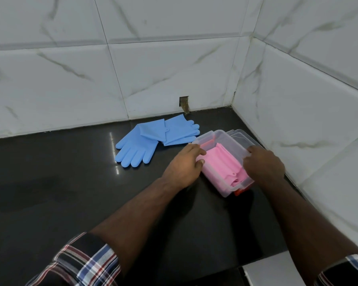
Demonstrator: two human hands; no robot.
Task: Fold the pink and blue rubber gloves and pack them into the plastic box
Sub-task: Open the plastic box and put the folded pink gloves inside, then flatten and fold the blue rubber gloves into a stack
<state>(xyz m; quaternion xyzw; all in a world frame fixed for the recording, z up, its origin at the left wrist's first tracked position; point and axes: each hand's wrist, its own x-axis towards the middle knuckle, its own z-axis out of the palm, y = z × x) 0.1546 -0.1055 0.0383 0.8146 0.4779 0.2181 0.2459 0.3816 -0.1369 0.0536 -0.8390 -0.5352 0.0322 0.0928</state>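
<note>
Clear plastic box (pixel 217 178) sits on the black counter (pixel 70 182), set at a slant, close to the right-hand tiled wall (pixel 298 112). Only a narrow strip of counter shows between box and that wall. A clear lid (pixel 241 135) lies just behind the box, toward the corner.

Pink gloves (pixel 225 162) are inside the box, folded, filling most of its floor. An orange-red latch (pixel 239 192) shows at the near end of the box.

Left hand (pixel 182 166) rests against the box's left long wall, fingers curled over the rim, thumb along the outside: it holds that side. Right hand (pixel 265 164) is on the opposite rim, fingers bent down over the edge; whether the fingertips touch the pink gloves I cannot tell, as the hand's back hides them.

Blue gloves (pixel 151 139) lie flat on the counter, outside the box, to its left and behind, near the back wall (pixel 112 69). One points fingers toward the viewer, the other toward the box; their cuffs overlap.

Open counter lies left and front of the box. The counter's front edge shows at lower right. Plaid sleeves (pixel 85 263) are rolled at the forearms.
</note>
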